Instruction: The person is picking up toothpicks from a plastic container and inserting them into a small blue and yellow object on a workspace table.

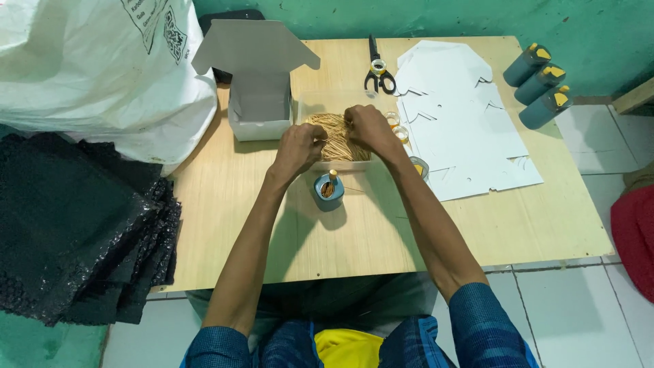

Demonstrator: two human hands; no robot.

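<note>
Two hands gather thin sticks from a clear tray at the middle of a wooden tabletop (225, 225).

The white sack (95, 68) fills the upper left, flat white cutouts (463, 123) lie upper right, and an open grey box (259, 102) stands left of the clear tray (320, 102). The left hand (298, 148) and right hand (364, 128), close together, pinch the tan sticks (337, 140) in it. A small blue bottle (329, 191) stands just below.

Sticks (338, 138) in tray (325, 100), box (259, 109) left, scissors (378, 68) behind
</note>
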